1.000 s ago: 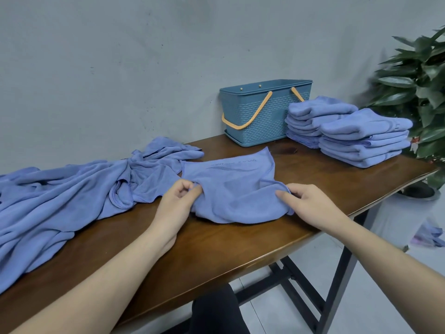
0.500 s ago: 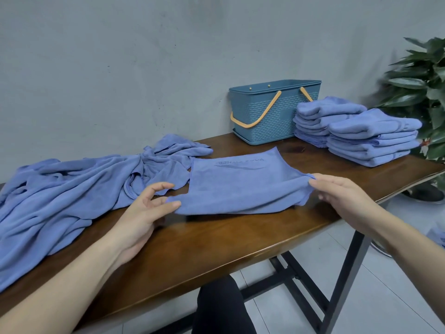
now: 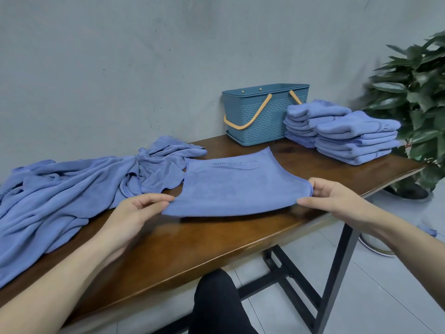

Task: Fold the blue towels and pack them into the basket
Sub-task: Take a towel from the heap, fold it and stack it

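While a second ago it lay bunched under my hands, the square blue microfibre towel [image 3: 231,184] is now drawn out flat, near edge lifted off the brown wooden desk [image 3: 192,244]. Left hand [image 3: 134,213]: fingers pinch the near-left corner. Right hand [image 3: 337,201]: fingers pinch the near-right corner. Far edge rests on the desk, logo showing. Judgement: spread done, first fold can follow. Unfolded blue towels [image 3: 60,189], heaped at left. Two stacks of folded blue towels [image 3: 349,136], far right, beside the teal woven plastic basket with orange handles [image 3: 260,116]; packing not begun, as far as I can see.
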`<action>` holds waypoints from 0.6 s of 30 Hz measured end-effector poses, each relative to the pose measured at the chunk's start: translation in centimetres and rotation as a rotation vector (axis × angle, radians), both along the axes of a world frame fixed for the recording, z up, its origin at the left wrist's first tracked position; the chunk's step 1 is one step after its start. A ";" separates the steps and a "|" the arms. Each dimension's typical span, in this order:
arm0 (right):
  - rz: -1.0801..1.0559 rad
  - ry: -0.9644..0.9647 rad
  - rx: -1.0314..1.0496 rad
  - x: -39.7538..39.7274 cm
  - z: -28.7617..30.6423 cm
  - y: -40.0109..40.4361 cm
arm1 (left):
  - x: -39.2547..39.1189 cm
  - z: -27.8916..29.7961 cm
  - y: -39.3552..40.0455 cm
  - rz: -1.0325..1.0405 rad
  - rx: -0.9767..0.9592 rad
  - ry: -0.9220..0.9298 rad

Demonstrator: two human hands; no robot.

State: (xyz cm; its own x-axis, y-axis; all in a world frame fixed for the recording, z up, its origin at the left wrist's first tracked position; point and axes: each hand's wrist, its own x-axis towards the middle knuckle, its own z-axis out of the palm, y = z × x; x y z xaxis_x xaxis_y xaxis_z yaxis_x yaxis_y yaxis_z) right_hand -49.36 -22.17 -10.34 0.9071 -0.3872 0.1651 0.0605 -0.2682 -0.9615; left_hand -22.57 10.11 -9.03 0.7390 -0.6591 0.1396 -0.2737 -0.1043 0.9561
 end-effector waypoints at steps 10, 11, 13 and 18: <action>0.030 0.122 -0.097 -0.5 1.2 0.1 | -0.2 -1.1 0.9 -0.051 -0.021 -0.059; 0.038 0.140 -0.130 -0.6 1.1 0.0 | -0.3 -1.2 0.9 -0.062 -0.025 -0.053; 0.042 0.153 -0.213 -0.8 0.8 -0.2 | -0.4 -1.3 1.0 -0.093 -0.028 -0.043; -0.048 0.011 -0.409 -1.3 0.9 0.6 | -0.4 -1.4 1.1 -0.089 -0.068 -0.105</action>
State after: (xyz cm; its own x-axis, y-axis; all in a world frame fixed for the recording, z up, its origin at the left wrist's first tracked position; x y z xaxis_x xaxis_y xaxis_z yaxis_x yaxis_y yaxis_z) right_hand -50.63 -21.55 -9.40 0.8919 -0.3338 0.3050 0.0292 -0.6306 -0.7756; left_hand -22.99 11.17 -10.41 0.6573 -0.7077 0.2593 -0.3777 -0.0116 0.9259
